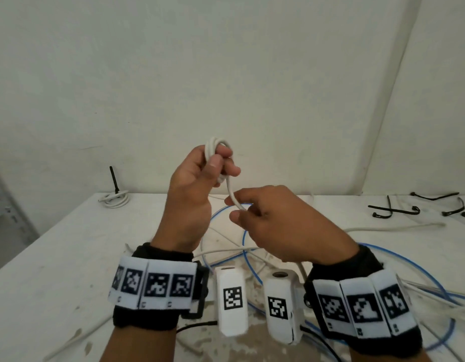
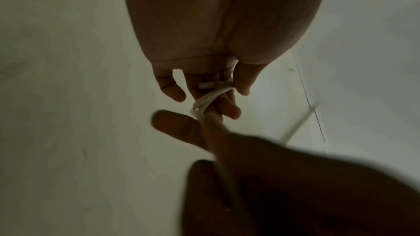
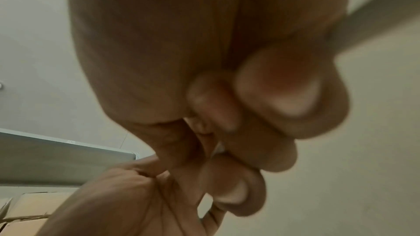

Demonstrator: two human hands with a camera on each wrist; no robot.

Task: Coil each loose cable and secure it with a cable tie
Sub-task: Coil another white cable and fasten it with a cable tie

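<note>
My left hand (image 1: 213, 163) is raised above the table and grips a small coil of white cable (image 1: 216, 143), with loops sticking out above the thumb. From that coil a strand of the white cable (image 1: 231, 193) runs down to my right hand (image 1: 239, 207), which pinches it between thumb and fingers just below and to the right. In the left wrist view the white loops (image 2: 211, 96) cross my left fingers (image 2: 169, 87) and the connector end shows. The right wrist view shows my right fingers (image 3: 272, 92) curled tight, blurred.
A tied white coil (image 1: 114, 199) with a black tie upright lies at the table's far left. Several black cable ties (image 1: 398, 211) lie at the far right. Loose blue cable (image 1: 245, 246) and white cables sprawl on the white table (image 1: 56, 270) beneath my hands.
</note>
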